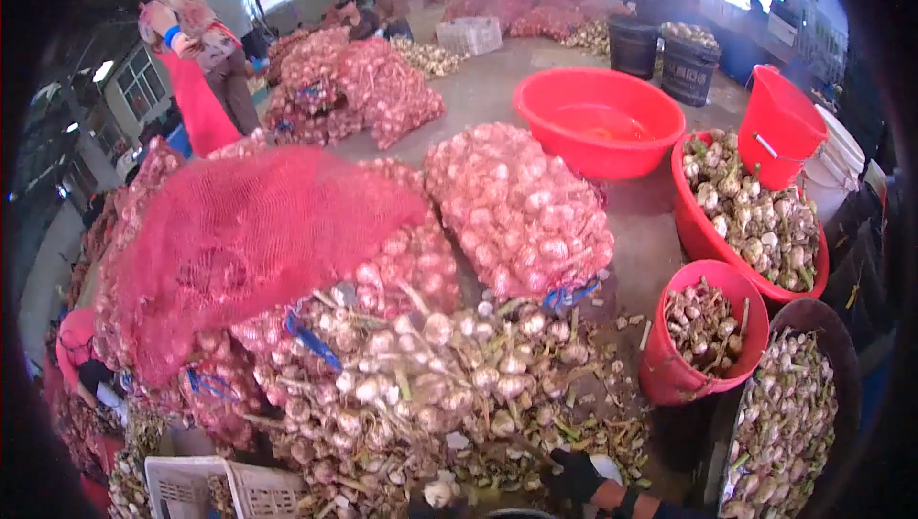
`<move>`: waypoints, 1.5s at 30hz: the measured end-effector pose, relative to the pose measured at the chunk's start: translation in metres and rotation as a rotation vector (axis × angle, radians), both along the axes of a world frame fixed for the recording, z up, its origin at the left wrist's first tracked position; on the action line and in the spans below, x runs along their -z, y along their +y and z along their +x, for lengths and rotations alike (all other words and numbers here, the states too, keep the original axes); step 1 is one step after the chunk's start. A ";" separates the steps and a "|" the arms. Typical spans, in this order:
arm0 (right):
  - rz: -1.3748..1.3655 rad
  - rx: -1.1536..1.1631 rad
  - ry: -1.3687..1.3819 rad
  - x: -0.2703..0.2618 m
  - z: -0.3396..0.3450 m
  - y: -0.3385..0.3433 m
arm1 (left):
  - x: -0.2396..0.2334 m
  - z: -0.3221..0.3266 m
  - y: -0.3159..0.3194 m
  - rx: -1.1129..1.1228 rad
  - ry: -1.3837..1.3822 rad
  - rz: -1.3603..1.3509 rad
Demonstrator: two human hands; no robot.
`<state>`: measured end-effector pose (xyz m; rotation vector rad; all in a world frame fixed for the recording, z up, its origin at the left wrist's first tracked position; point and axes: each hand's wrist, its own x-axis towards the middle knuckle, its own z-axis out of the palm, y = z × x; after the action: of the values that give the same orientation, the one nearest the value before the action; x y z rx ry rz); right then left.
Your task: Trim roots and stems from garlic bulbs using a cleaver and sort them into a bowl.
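Observation:
Loose garlic bulbs with stalks (401,390) lie in a large heap before me. At the bottom edge, the dark-gloved part of my left hand (424,507) shows around a garlic bulb (439,493). My right hand (572,477), in a black glove, is at the heap's lower right, closed around the end of a thin brownish stick-like thing (529,450); whether it is a tool or a stalk is unclear. Beside that wrist is a whitish rounded thing (607,469), partly hidden. Full red mesh sacks of garlic (520,210) stand behind the heap, with loose red netting (272,225) over some.
Right of the heap stand a red bucket (656,368) and red tub (681,210) of garlic, and a long container of trimmed garlic (785,411). A red basin (599,160) is farther back. A white crate (265,494) sits lower left. People work at left.

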<state>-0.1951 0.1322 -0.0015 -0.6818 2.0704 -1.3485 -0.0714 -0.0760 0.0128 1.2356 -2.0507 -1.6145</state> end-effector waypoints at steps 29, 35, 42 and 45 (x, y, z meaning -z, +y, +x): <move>-0.160 -0.427 0.194 -0.006 0.028 -0.011 | -0.036 0.063 0.108 -0.032 -0.165 0.014; -0.130 -0.429 -0.121 0.004 0.028 -0.010 | -0.051 0.056 0.085 0.406 -0.150 0.062; -0.026 -0.368 0.300 0.008 0.024 -0.006 | -0.025 0.083 0.031 0.731 -0.096 0.320; 0.014 -0.319 0.393 0.006 0.024 -0.008 | -0.024 0.069 -0.013 0.601 -0.164 -0.051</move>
<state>-0.1713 0.1245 -0.0074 -1.2955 2.1396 -1.0805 -0.0022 -0.0886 0.0366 0.7919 -2.7342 -1.7112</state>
